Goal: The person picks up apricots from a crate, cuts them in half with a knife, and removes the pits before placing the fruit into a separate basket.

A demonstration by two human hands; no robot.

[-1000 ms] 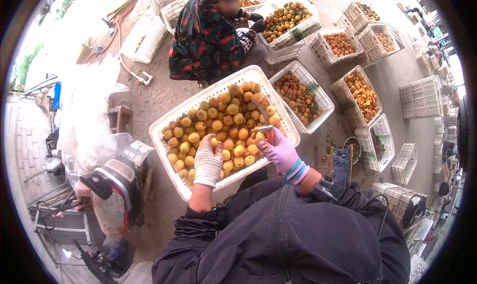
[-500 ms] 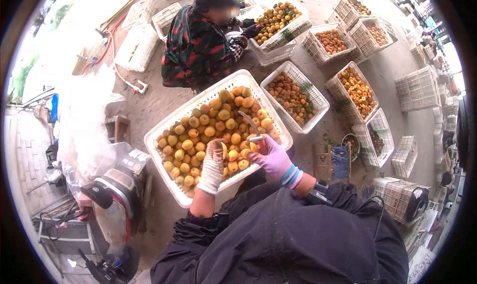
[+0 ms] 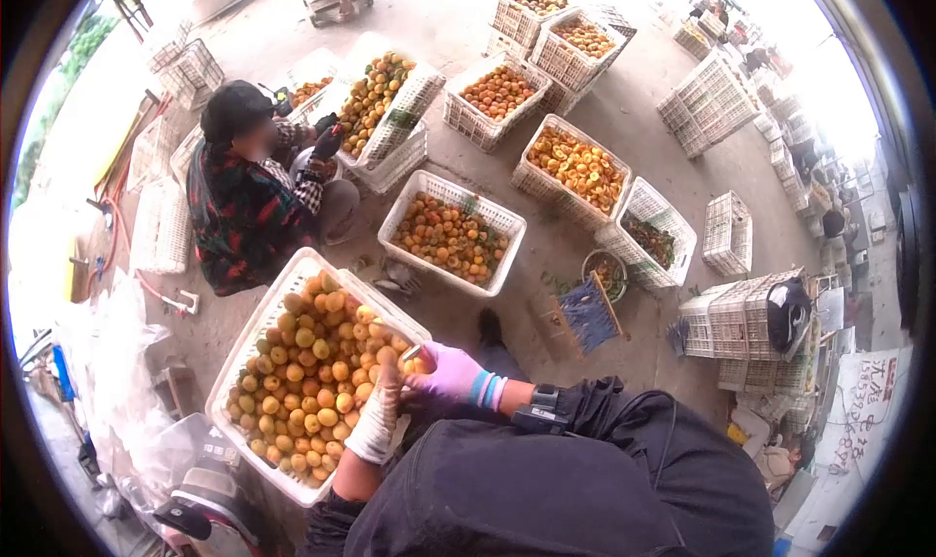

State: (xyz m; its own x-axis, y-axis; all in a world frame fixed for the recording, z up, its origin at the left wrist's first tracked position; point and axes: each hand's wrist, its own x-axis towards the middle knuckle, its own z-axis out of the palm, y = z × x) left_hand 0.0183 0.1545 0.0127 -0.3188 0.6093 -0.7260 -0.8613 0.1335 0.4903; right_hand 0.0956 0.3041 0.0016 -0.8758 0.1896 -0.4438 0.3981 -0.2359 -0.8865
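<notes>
A white crate (image 3: 222, 386) full of orange-yellow fruits (image 3: 307, 362) lies before me, at the lower left. My left hand (image 3: 378, 416), in a whitish glove, is closed at the crate's right side; what it holds is hidden. Beside it my right hand (image 3: 447, 374), in a purple glove with a striped cuff, grips a small metal-bladed tool (image 3: 413, 352). A fruit shows between the two hands, close to the tool. The hands are nearly touching.
A co-worker (image 3: 244, 191) sits behind the crate, by another fruit crate (image 3: 375, 103). More fruit crates stand ahead (image 3: 453, 240) and further right (image 3: 570, 172). A blue-topped stool (image 3: 590, 315) is right of centre. A scooter (image 3: 210, 503) stands at the lower left.
The view has swung right, so the crate and co-worker appear further left. Both hands have come closer together at the crate's right side, and the curved blade is no longer clearly visible.
</notes>
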